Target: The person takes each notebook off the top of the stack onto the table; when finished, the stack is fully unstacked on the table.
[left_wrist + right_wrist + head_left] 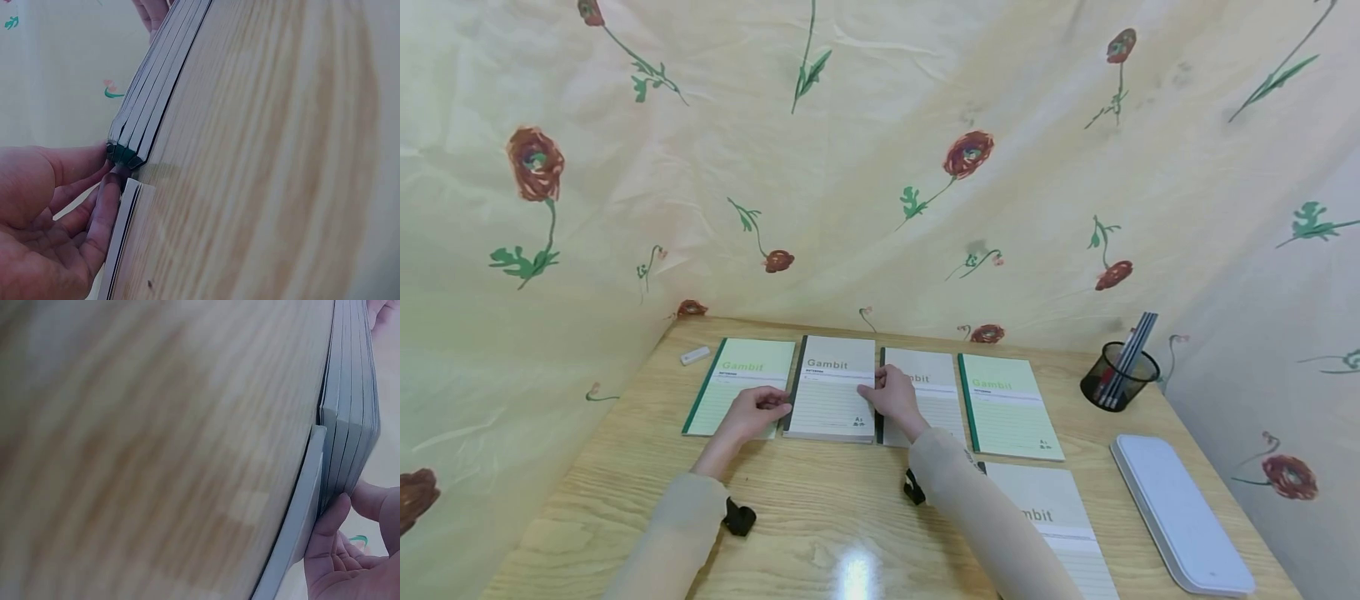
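Note:
In the head view, a stack of notebooks [831,408] with a grey "Gambit" cover lies among others at the back of the table. My left hand [751,413] holds its dark spine edge, while my right hand [895,395] grips the opposite edge. The left wrist view shows several layered notebooks [159,81], with the left thumb and fingers [100,237] at the spine. Thumb and fingertips of the right hand [356,550] meet the stack's other side in the right wrist view. A green notebook [707,408] lies left, a grey notebook [928,417] right.
Further right lie another green notebook [1011,417] and, nearer me, a grey notebook [1063,525] partly under the right sleeve. A white eraser-like block [695,356] is at back left. At right stand a mesh pen cup [1108,396] and a white flat case [1183,512].

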Demonstrator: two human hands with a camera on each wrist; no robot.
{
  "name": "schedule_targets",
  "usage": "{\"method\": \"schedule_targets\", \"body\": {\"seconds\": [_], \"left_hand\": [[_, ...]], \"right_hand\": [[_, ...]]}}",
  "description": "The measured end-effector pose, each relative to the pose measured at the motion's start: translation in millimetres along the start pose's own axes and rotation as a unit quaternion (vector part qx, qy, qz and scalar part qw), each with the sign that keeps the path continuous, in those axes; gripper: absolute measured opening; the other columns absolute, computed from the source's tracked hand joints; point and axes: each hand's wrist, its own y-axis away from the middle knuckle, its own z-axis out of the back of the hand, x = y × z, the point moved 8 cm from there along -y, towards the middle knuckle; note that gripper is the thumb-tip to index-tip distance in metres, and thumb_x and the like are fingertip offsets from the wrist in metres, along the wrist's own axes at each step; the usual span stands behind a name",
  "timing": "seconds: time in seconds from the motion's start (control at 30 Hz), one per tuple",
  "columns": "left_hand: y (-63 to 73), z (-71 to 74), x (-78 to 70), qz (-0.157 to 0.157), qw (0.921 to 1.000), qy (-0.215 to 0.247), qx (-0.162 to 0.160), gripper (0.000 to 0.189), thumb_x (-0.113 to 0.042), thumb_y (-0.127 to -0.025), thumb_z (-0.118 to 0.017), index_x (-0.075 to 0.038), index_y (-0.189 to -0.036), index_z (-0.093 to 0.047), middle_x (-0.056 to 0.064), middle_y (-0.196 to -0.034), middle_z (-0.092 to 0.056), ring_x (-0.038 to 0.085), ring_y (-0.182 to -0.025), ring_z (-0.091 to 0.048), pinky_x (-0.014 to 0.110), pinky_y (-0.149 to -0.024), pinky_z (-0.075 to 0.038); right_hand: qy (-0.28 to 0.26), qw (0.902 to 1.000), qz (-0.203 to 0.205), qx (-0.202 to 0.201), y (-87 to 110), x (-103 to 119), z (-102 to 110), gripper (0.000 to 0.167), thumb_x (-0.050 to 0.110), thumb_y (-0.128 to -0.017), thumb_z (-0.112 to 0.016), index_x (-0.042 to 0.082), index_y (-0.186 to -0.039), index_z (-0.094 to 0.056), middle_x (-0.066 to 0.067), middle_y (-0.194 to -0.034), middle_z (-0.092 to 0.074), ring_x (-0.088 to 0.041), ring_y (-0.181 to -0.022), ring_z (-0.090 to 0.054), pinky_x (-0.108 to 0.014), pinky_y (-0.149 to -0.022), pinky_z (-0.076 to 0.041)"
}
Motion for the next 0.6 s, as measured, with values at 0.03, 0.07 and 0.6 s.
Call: {"method": "schedule_targets", "body": {"seconds": [0.03, 0.07, 0.6], "left_hand": [[0.3, -0.1, -0.2, -0.001, 1.0, 0.0, 0.001, 0.026, -0.009, -0.094, -0.07, 0.002, -0.117, -0.069, 0.01, -0.102, -0.069, 0.023, -0.093, -0.06, 0.036, -0.082, -0.047], [0.6, -0.3, -0.2, 0.0, 1.0, 0.001, 0.001, 0.026, -0.009, -0.094, -0.07, 0.002, -0.117, -0.069, 0.01, -0.102, -0.069, 0.023, -0.093, -0.06, 0.035, -0.082, -0.047], [4.8, -0.4, -6.5, -0.008, 0.9999, 0.006, 0.005, 0.026, -0.008, -0.094, -0.069, 0.004, -0.118, -0.068, 0.011, -0.102, -0.069, 0.023, -0.092, -0.06, 0.034, -0.081, -0.047]], "right_hand": [[-0.001, 1.0, -0.001, -0.002, 0.1, 0.0, 0.2, 0.032, 0.019, -0.09, -0.076, -0.003, -0.109, -0.061, -0.005, -0.081, -0.059, -0.017, -0.066, -0.052, -0.027, -0.058, -0.041], [-0.001, 1.0, -0.002, -0.003, 0.1, -0.3, 0.5, 0.032, 0.019, -0.09, -0.076, -0.003, -0.108, -0.061, -0.006, -0.081, -0.059, -0.017, -0.066, -0.052, -0.027, -0.059, -0.041], [-0.004, 0.9995, -0.03, 0.006, 1.7, -7.2, 3.8, 0.033, 0.019, -0.09, -0.075, -0.004, -0.109, -0.062, -0.008, -0.087, -0.061, -0.018, -0.071, -0.057, -0.029, -0.062, -0.047]]}}
